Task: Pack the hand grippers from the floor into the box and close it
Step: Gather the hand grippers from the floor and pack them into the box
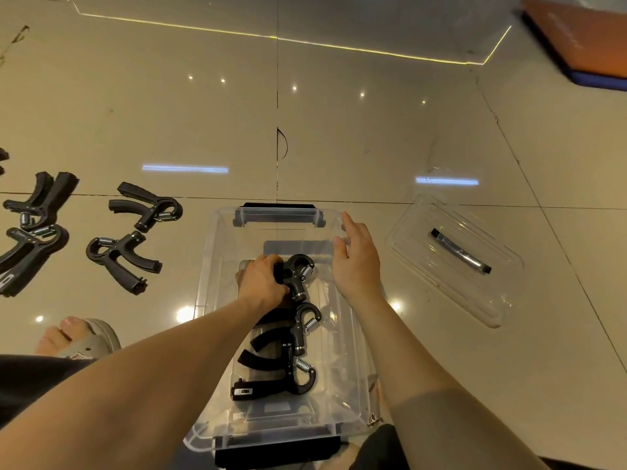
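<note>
Left hand (263,281) around hand gripper (298,276) in box (210,252)

Clear plastic box (210,266), open, on the floor, near centre. Three black hand grippers (281,381) inside in a near-to-far row, steel springs on the right. The left hand (263,279) grips the farthest gripper (298,276). Four floor grippers (149,206) lie flat at left. Clear lid (475,290) lies just right of the box.

Left hand (263,279) around a hand gripper (298,274) inside clear box (210,262), right hand (356,262) perhaps touching rim.
</note>
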### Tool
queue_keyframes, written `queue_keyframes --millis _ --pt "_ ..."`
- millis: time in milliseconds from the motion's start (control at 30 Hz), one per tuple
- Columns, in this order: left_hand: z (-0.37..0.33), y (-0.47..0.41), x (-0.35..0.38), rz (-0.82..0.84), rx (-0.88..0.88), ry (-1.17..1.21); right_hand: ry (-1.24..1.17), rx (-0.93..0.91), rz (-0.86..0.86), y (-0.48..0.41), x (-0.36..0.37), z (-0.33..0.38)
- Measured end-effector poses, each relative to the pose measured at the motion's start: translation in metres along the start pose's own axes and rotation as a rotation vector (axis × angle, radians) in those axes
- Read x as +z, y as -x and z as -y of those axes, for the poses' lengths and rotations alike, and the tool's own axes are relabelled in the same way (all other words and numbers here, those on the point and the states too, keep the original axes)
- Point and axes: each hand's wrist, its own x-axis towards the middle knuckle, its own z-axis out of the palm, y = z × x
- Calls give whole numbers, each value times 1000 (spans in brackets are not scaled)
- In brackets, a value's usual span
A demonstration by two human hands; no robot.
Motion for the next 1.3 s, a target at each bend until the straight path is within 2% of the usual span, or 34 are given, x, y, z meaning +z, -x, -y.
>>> queue_keyframes --millis 300,467,633,800,1033,1167,1300 --pt "-12 4 -14 3 3 22 58 9 7 0 0 3" --pt "-42 16 -60 63 42 327 98 28 11 3 -7 8" --pt "-66 35 -137 35 142 433 103 27 -68 12 -16 29" --pt "-62 61 -224 -13 248 327 46 -90 -126 11 -9 95" --pt "-7 102 -366 -168 245 88 -82 -333 90 33 46 206" --pt "38 107 -413 -147 197 -55 -72 -401 196 44 91 245" --pt "97 94 -414 -12 159 -223 4 -390 285 38 143 252"
